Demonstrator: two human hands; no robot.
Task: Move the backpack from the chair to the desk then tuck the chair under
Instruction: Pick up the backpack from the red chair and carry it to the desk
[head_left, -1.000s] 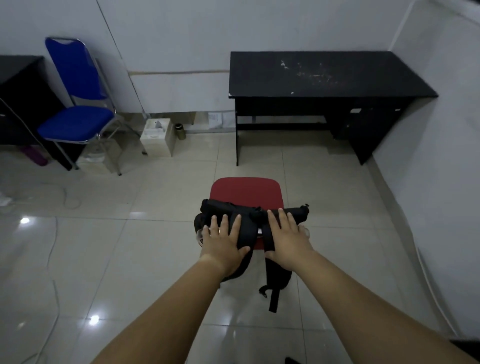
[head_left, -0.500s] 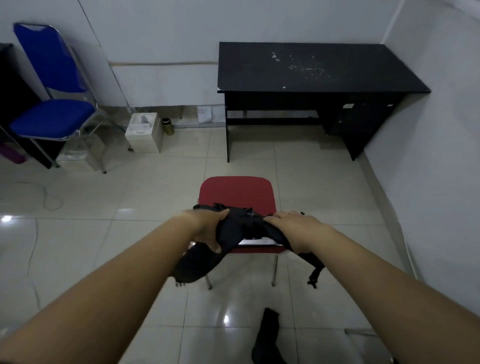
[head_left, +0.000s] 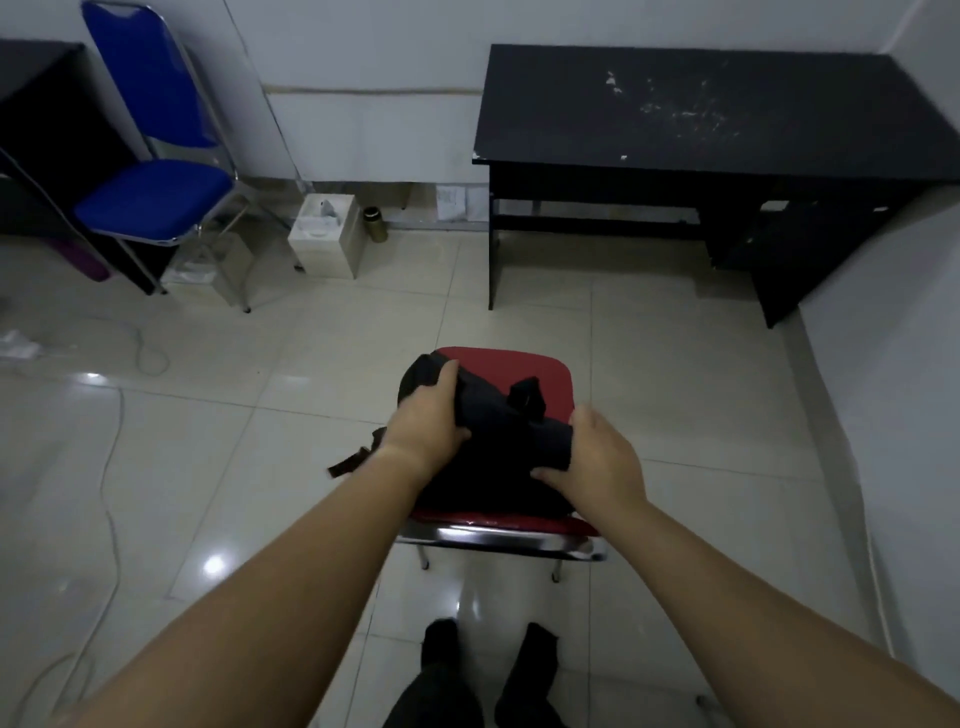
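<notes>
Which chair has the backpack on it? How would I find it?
Find the black desk against the back wall. On the tiles in front of it stands a red chair, with the black backpack on its seat, held by both hands. The only other chair, far left, is blue.

Two chairs: red chair (head_left: 511, 366), blue chair (head_left: 150, 197); one desk (head_left: 727, 104); one backpack (head_left: 493, 441)

We grip the black backpack (head_left: 498, 436) with both hands, left hand (head_left: 428, 421) on its left side, right hand (head_left: 597, 457) on its right, above the red chair (head_left: 524, 364) seat. The black desk (head_left: 717, 109) stands far ahead against the wall; a blue chair (head_left: 150, 197) sits far left.
</notes>
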